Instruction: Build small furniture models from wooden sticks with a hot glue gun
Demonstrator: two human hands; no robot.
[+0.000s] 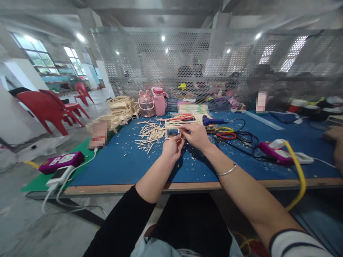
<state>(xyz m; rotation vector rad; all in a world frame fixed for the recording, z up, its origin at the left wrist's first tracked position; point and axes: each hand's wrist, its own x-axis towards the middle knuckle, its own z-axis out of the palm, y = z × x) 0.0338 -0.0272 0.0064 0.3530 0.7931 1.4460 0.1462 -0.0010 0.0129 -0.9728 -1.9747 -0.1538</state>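
My left hand (173,146) and my right hand (196,135) meet at a small frame of pale wooden sticks (168,133) over the blue table. Both have their fingers closed on the frame, the left from below and the right at its right side. Fingertips hide part of the frame. Loose short sticks (154,132) lie in a pile to the left. Behind the frame are red-and-white sticks (182,117) and a packet of sticks (193,108). A blue glue gun (211,121) lies right of them, near red-handled pliers (226,135).
Stacked wooden models (122,109), a pink bottle (159,101) and a pink cup (146,103) stand at the back left. Purple power strips (61,162) lie at both sides. Black cables and a clear ruler (264,120) are on the right, with another person's arm at the edge.
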